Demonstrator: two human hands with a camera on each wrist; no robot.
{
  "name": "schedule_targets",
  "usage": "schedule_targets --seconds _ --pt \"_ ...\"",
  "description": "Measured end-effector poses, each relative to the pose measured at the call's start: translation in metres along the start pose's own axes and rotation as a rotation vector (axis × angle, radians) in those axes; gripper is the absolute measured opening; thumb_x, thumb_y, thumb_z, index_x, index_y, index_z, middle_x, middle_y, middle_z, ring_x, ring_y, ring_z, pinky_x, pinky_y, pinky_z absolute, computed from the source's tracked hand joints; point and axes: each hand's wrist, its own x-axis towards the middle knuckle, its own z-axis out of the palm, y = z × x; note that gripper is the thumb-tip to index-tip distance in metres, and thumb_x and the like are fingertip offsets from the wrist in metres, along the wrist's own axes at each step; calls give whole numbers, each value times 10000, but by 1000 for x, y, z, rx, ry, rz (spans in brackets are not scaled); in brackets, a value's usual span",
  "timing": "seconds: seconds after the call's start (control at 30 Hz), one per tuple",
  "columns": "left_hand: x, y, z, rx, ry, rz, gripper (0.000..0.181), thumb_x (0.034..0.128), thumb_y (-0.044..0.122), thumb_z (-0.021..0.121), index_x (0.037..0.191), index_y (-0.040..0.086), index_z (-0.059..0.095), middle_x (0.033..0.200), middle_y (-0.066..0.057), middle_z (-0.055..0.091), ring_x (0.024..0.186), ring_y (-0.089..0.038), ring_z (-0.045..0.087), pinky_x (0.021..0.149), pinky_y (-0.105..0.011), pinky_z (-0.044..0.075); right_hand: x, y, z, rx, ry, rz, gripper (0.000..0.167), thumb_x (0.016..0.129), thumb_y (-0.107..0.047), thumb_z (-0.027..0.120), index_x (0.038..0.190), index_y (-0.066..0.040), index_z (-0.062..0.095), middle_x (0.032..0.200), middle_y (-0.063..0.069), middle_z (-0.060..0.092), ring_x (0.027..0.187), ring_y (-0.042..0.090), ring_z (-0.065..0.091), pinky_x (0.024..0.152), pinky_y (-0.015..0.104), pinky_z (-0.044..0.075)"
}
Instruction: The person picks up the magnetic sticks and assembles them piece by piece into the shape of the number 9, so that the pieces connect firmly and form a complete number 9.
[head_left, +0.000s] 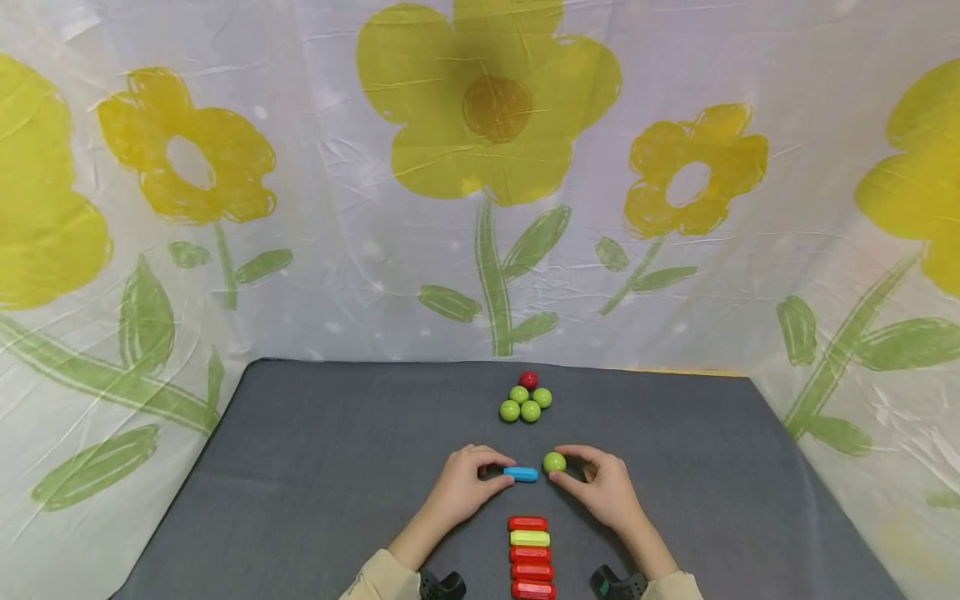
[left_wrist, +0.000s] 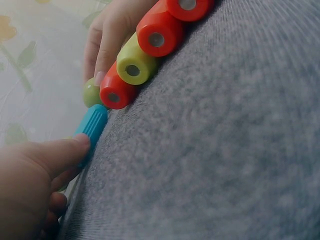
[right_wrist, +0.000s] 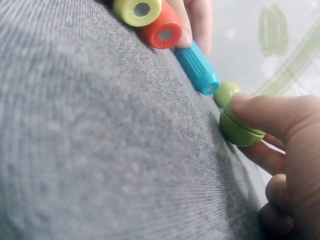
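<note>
In the head view my left hand (head_left: 467, 482) pinches a blue magnetic rod (head_left: 521, 474) by its left end, between thumb and fingertips. The rod lies crosswise, and its free end shows a small metal disc in the right wrist view. Just to its right, my right hand (head_left: 603, 485) pinches a green ball (head_left: 555, 462) between thumb and fingers; a seam runs round the ball (right_wrist: 241, 125). Rod and ball are a small gap apart. Nearer the body, a column of several red rods (head_left: 530, 553) and one yellow-green rod (head_left: 529, 538) lies crosswise.
Beyond the hands, several green balls (head_left: 530, 411) sit clustered with one red ball (head_left: 528, 380) at the back. A dark grey cloth (head_left: 337, 442) covers the table. Behind stands a pale curtain (head_left: 337, 275) with yellow flowers.
</note>
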Motion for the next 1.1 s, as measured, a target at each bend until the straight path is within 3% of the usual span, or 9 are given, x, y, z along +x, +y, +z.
schedule_targets --seconds 0.27,0.43,0.57,0.8,1.1 --pt "0 -1 1 -2 4 5 181 929 251 847 1104 204 850 1038 83 778 757 -44 502 717 -247 433 -1 1 2 -1 8 -36 389 842 -199 927 1209 -168 801 566 -75 417 455 24 238 476 203 254" --pt "0 -2 1 -27 20 21 187 936 241 841 1120 204 845 1062 81 778 798 -43 541 740 -247 467 -2 2 2 -17 19 -96 395 825 -178 938 1197 -155 806 885 -81 696 484 3 261 498 214 298" --pt "-1 -2 2 -57 48 28 191 940 220 837 1127 182 843 1063 73 774 793 -49 553 736 -248 479 -1 1 2 -35 3 -109 395 828 -193 938 1199 -168 806 1027 -65 749 495 3 278 523 200 307" --pt "-3 0 2 -66 86 38 201 939 209 837 1134 163 841 1048 73 768 793 -64 562 724 -250 480 -1 1 2 -51 -11 -140 394 828 -214 940 1196 -174 806 1079 -60 760 508 -1 292 533 203 325" --pt "-3 2 1 -21 75 42 203 941 216 837 1141 178 842 1074 88 768 863 -72 590 768 -265 490 -2 2 3 -48 -15 -210 387 819 -228 944 1179 -183 807 1072 -76 759 514 -17 289 531 198 330"
